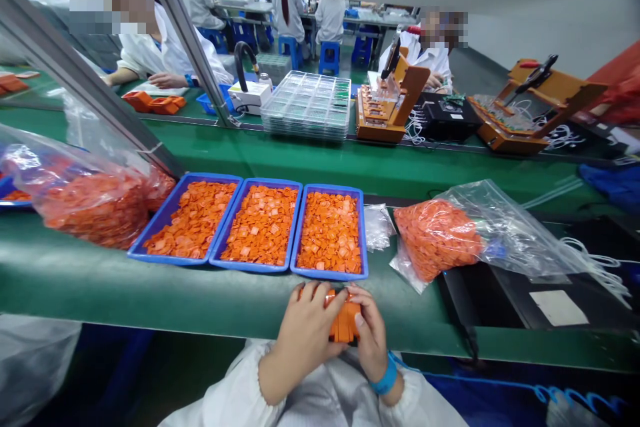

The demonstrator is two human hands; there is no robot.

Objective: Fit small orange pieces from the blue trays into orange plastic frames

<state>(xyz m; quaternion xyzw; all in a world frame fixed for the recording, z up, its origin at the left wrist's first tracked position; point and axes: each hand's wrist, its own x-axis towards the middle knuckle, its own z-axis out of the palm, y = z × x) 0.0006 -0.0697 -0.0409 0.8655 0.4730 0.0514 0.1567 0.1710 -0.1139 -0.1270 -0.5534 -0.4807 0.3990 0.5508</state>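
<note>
An orange, ribbed plastic block (345, 322) with dark edges sits at the near edge of the green table, between my hands. My left hand (309, 326) curls over its left side and top, fingers bent onto it. From the right, my right hand (371, 326) grips the same block, thumb on its face and fingers round the far edge. A blue band circles my right wrist. Just beyond stand three blue trays, the left tray (134, 252), the middle tray (214, 260) and the right tray (367, 260), filled with small flat orange plastic pieces (327, 230).
Clear bags of orange pieces stand at left (100, 207) and right (435, 234). Small clear bags (379, 226) lie beside the right tray. A black flat case (500, 300) lies at right. Behind are stacked clear trays (307, 107), an orange fixture (393, 104) and co-workers.
</note>
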